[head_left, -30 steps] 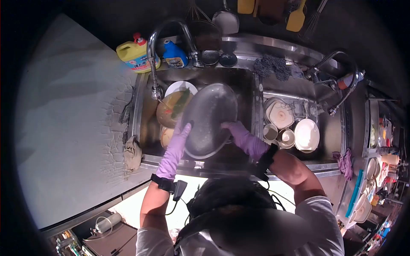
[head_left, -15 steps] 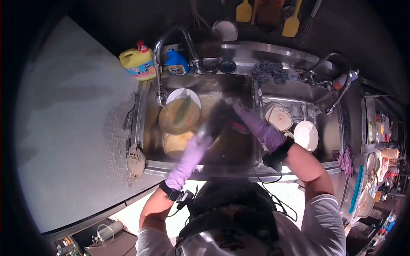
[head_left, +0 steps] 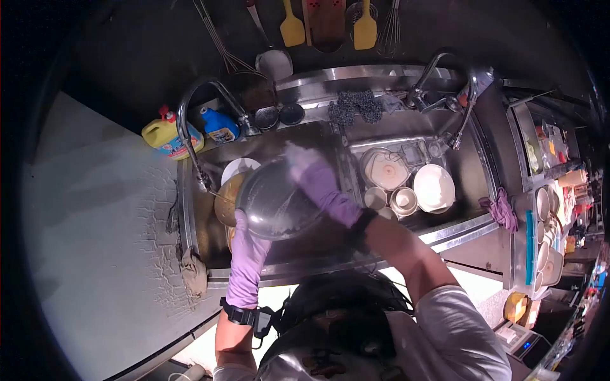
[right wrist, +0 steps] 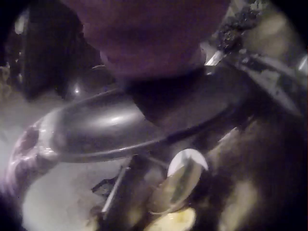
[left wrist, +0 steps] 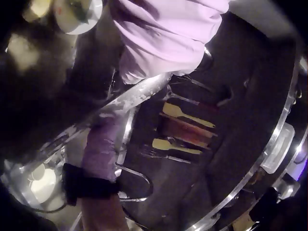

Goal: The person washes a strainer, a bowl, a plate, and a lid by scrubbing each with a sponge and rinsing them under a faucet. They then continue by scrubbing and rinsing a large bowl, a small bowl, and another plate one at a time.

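My gloved left hand (head_left: pixel 250 251) grips a dark oval platter (head_left: pixel 270 206) by its near-left rim, the thumb lying on the upper face. The platter is held over the left sink basin, its face wet with pale streaks. Blurred by motion, my gloved right hand (head_left: pixel 318 181) is at the platter's far-right part. In the right wrist view the right glove (right wrist: pixel 149 43) overlaps the platter's dark face, and its fingers are hidden; I cannot tell whether it holds anything. The left wrist view shows the platter edge-on below the left glove (left wrist: pixel 163 38).
Partly behind the platter, a brown bowl (head_left: pixel 227 200) and a white plate (head_left: pixel 238 167) sit in the left basin. Cups and a white oval bowl (head_left: pixel 434 188) stand in the right basin. Two curved faucets (head_left: pixel 184 127) rise behind, near a yellow jug (head_left: pixel 171 136) and a blue bottle (head_left: pixel 219 125).
The platter, held in both hands a second ago, was tipped up on edge, then its face shows again. My right hand has shifted from its right rim to its far-right part. The head view has turned.
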Available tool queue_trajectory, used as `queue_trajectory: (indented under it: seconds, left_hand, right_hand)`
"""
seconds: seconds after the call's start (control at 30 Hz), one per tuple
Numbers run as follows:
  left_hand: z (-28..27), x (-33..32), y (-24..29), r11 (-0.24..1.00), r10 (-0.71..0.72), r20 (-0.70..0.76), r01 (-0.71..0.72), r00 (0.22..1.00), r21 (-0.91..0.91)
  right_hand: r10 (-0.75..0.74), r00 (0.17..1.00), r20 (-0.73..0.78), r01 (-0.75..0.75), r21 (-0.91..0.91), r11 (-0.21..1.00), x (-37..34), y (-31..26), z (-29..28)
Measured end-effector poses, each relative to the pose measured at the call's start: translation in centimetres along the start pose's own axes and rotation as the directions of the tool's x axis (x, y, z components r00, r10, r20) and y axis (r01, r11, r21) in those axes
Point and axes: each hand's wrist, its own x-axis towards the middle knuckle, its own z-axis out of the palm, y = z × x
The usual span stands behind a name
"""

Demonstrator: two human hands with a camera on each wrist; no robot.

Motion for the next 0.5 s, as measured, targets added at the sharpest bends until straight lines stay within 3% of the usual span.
queue_trajectory:
  seconds: [0.07, 0.17, 0.2, 0.27, 0.3, 0.33, 0.37, 0.4, 0.43, 0.47, 0.5]
  left_hand:
    - [0.5, -0.4, -0.3, 1.000, 0.024, -0.044, -0.025, 0.999, -0.002]
    - [3.1, -0.2, -1.4, 0.997, 0.050, -0.072, -0.046, 0.996, 0.055]
    - [3.9, 0.2, -2.2, 0.991, 0.067, -0.030, -0.064, 0.997, 0.116]
    - [5.4, 0.6, -4.3, 0.971, 0.089, 0.003, -0.087, 0.996, 0.221]
    - [4.1, 1.4, -5.5, 0.795, 0.151, 0.101, -0.182, 0.983, 0.579]
    - [3.8, 2.4, -6.3, 0.481, 0.175, 0.220, -0.278, 0.960, 0.831]
    - [3.5, 2.7, -6.8, 0.275, 0.035, 0.282, -0.280, 0.959, 0.919]
    - [5.6, 2.6, -6.7, 0.042, -0.110, 0.339, -0.337, 0.934, 0.941]
    - [7.7, 2.4, -6.5, -0.155, -0.248, 0.387, -0.430, 0.888, 0.889]
    - [8.7, 3.3, -7.6, -0.160, -0.265, 0.579, -0.628, 0.771, 0.762]
    - [9.4, 4.1, -8.6, -0.158, -0.279, 0.741, -0.791, 0.610, 0.591]
  right_hand:
    - [0.112, 0.990, -0.084, -0.105, 0.090, 0.990, -1.0, 3.1, -0.3]
    - [0.248, 0.956, -0.157, -0.244, 0.043, 0.969, -1.2, 3.4, -0.3]
    - [0.149, 0.961, -0.233, -0.133, 0.083, 0.988, -1.8, 0.5, -2.9]
    - [0.298, 0.931, -0.210, -0.267, 0.163, 0.950, -2.1, -6.5, -9.4]
    - [0.342, 0.917, -0.207, -0.314, 0.156, 0.936, -2.4, -7.5, -10.6]
    - [0.452, 0.876, -0.167, -0.352, 0.419, 0.837, -3.2, -5.4, -9.2]
    - [0.556, 0.822, -0.124, -0.343, 0.672, 0.657, -4.0, -3.4, -7.9]
    - [0.650, 0.756, -0.080, -0.291, 0.849, 0.442, -4.8, -1.4, -6.7]
    - [0.702, 0.710, 0.052, -0.156, 0.984, 0.085, -4.9, -1.4, -9.1]
    - [0.582, 0.812, 0.033, -0.114, 0.988, 0.103, -6.0, -1.8, -12.3]
    - [0.603, 0.790, 0.110, -0.142, 0.990, 0.005, -6.7, -1.8, -14.2]
